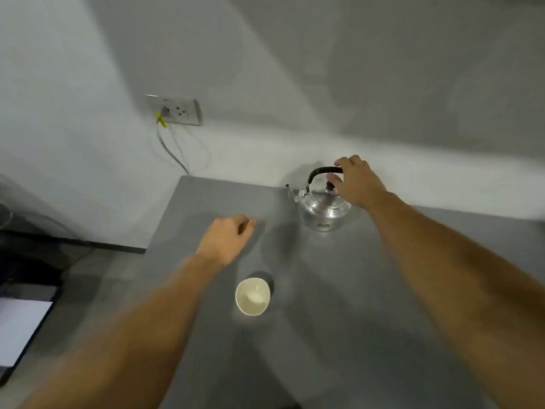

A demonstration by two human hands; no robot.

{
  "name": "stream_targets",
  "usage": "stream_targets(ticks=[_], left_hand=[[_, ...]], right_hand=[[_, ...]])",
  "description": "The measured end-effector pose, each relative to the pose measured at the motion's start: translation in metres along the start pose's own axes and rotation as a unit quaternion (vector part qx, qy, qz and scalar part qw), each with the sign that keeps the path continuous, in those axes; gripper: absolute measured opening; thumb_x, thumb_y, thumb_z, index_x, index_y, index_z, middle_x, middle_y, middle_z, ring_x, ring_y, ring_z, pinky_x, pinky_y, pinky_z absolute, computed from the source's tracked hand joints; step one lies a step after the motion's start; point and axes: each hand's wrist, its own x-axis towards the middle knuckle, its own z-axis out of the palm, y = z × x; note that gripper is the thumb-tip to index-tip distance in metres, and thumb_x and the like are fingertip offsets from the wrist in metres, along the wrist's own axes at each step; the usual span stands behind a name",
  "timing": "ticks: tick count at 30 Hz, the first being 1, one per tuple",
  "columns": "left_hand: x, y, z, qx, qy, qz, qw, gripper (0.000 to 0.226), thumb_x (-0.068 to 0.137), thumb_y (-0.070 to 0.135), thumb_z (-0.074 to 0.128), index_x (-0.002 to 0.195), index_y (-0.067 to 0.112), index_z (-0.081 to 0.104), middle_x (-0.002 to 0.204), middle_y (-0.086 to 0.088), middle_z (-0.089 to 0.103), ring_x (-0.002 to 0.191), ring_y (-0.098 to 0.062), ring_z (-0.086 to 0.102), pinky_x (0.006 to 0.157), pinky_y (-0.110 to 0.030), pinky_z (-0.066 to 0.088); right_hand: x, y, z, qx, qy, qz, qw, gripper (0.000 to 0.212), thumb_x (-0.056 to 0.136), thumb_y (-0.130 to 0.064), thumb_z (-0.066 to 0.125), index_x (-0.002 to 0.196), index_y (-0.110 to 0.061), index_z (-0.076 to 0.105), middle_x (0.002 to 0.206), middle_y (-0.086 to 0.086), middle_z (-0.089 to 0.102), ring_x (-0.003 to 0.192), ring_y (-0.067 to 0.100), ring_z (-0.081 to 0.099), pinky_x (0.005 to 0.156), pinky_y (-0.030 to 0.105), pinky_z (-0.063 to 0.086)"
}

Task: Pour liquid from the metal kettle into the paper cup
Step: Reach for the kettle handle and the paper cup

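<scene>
A shiny metal kettle [323, 209] with a black arched handle and a lid knob stands upright near the far edge of the grey table [339, 305], its spout pointing left. My right hand [355, 181] hovers at the right end of the handle, fingers spread around it but not closed on it. A white paper cup [252, 296] stands upright nearer to me, in the middle of the table, with a pale bottom showing inside. My left hand [227, 239] rests loosely curled above the table, left of the kettle and beyond the cup, holding nothing.
A wall socket [177, 110] with a yellow-tagged plug and a cable hanging down is on the white wall at the back left. Dark furniture with a white sheet [20, 326] lies left of the table. The table's left edge runs close to the cup.
</scene>
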Motion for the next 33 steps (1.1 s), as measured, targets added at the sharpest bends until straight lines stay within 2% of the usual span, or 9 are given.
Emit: stream_targets(ticks=[2,5,7,9,12,21,33], left_hand=[[0.003,-0.003,0.003,0.007,0.014,-0.002,1.0,0.047,0.101,0.053,0.045,0.074,0.017,0.059,0.061,0.0,0.061,0.065,-0.028,0.061,0.061,-0.035,0.043],[0.006,-0.007,0.009,0.004,0.012,-0.014,1.0,0.046,0.1,0.054,0.045,0.073,0.018,0.058,0.061,0.001,0.06,0.066,-0.029,0.061,0.061,-0.035,0.042],[0.007,-0.01,0.012,0.001,0.011,-0.014,1.0,0.046,0.1,0.053,0.046,0.071,0.02,0.056,0.058,0.002,0.057,0.065,-0.028,0.059,0.06,-0.034,0.04],[0.008,-0.015,0.014,0.0,0.01,-0.019,1.0,0.044,0.1,0.053,0.047,0.067,0.023,0.052,0.056,0.005,0.054,0.061,-0.026,0.056,0.059,-0.032,0.037],[0.006,-0.018,0.017,0.0,0.009,-0.027,1.0,0.044,0.1,0.053,0.047,0.063,0.028,0.046,0.055,0.006,0.053,0.059,-0.022,0.054,0.059,-0.032,0.037],[-0.006,-0.029,0.02,-0.002,-0.004,-0.044,0.999,0.043,0.1,0.052,0.047,0.069,0.023,0.054,0.06,0.005,0.057,0.062,-0.02,0.058,0.059,-0.032,0.039],[-0.054,-0.047,0.021,-0.039,-0.019,-0.088,0.995,0.041,0.101,0.051,0.048,0.082,0.018,0.066,0.07,0.001,0.067,0.068,-0.019,0.063,0.06,-0.031,0.045]], right_hand=[[0.011,0.003,0.0,0.013,0.004,0.007,1.0,0.047,0.102,-0.041,0.051,0.138,-0.011,0.052,0.135,0.016,0.052,0.127,0.034,0.04,0.103,0.048,0.042],[0.027,0.01,0.003,0.027,-0.024,0.032,0.999,0.051,0.101,-0.052,0.044,0.125,-0.01,0.061,0.117,0.015,0.062,0.119,0.034,0.043,0.095,0.047,0.047],[0.033,0.014,0.006,0.052,-0.039,0.05,0.997,0.06,0.099,-0.062,0.04,0.11,-0.009,0.065,0.102,0.011,0.066,0.105,0.032,0.053,0.084,0.042,0.048],[0.037,0.016,0.008,0.085,-0.044,0.068,0.993,0.066,0.094,-0.072,0.039,0.091,-0.011,0.064,0.084,0.007,0.066,0.084,0.028,0.059,0.067,0.036,0.045],[0.039,0.015,0.015,0.111,-0.04,0.086,0.989,0.074,0.088,-0.077,0.043,0.075,-0.006,0.059,0.069,0.005,0.06,0.064,0.023,0.056,0.054,0.032,0.038],[0.037,0.017,0.016,0.196,-0.026,0.098,0.975,0.073,0.077,-0.074,0.066,0.051,-0.015,0.032,0.05,0.001,0.03,0.049,0.018,0.034,0.053,0.033,0.028],[-0.021,0.003,-0.009,0.203,0.004,0.089,0.975,0.071,0.077,-0.071,0.068,0.05,-0.01,0.041,0.051,0.003,0.037,0.052,0.019,0.038,0.053,0.033,0.032]])
